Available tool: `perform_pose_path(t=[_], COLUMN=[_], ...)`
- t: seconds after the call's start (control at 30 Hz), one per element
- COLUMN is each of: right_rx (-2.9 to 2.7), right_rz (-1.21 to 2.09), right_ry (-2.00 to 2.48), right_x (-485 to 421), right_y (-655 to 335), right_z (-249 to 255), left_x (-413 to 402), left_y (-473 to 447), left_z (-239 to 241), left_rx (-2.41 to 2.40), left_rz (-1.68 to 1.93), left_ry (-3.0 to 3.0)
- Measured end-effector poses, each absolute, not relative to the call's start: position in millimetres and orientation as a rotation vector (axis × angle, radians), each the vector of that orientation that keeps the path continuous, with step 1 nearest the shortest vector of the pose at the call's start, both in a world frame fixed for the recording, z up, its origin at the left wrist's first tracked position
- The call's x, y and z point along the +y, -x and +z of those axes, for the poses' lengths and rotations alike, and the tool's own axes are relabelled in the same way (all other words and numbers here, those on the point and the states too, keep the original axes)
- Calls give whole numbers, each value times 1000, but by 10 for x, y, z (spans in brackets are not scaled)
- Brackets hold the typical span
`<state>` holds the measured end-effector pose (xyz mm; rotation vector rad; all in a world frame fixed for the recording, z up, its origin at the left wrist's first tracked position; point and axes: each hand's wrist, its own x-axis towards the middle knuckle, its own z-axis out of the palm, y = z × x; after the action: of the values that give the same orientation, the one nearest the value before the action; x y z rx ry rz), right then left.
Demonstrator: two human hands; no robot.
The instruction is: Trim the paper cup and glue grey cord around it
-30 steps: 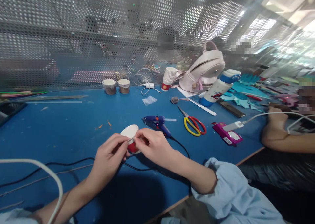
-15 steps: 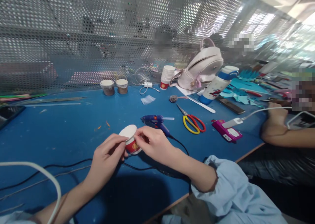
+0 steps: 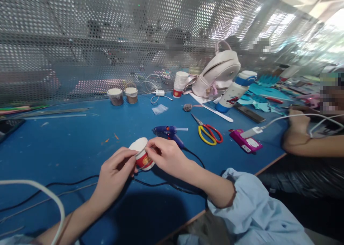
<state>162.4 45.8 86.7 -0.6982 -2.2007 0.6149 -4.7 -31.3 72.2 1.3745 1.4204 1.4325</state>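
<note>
A white paper cup (image 3: 142,159) with a red band and gold emblem is tilted between my two hands, low over the blue table. My left hand (image 3: 118,169) grips its near left side, thumb and fingers closed at the wall. From the right, my right hand (image 3: 168,152) pinches at the cup's rim and side; whether a small piece sits in those fingertips is hidden. Just beyond the cup lies a blue hot glue gun (image 3: 168,131), a clear glue stick poking from its back. Scissors (image 3: 208,132) with one yellow and one red handle rest to the right.
Toward the back stand two filled cups (image 3: 115,96), a stack of paper cups (image 3: 180,83), a pale backpack (image 3: 217,74) and a bottle (image 3: 233,94). A magenta device (image 3: 245,141) is plugged into a white cable. Another person's arm (image 3: 309,141) rests at the right edge.
The view has shifted slightly, so the things on the table sit a little further left. Both hands keep nearly the same hold on the paper cup.
</note>
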Motion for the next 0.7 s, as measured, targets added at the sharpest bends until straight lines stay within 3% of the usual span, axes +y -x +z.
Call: perform_pose_path(t=[0.7], right_rx=[-2154], right_rz=[692], right_ry=[678], right_x=[452], right_y=[-1633], right_z=[880], left_x=[-323], left_y=[106], left_z=[672], left_rx=[1387], left_rz=[1446], left_ry=[-1445])
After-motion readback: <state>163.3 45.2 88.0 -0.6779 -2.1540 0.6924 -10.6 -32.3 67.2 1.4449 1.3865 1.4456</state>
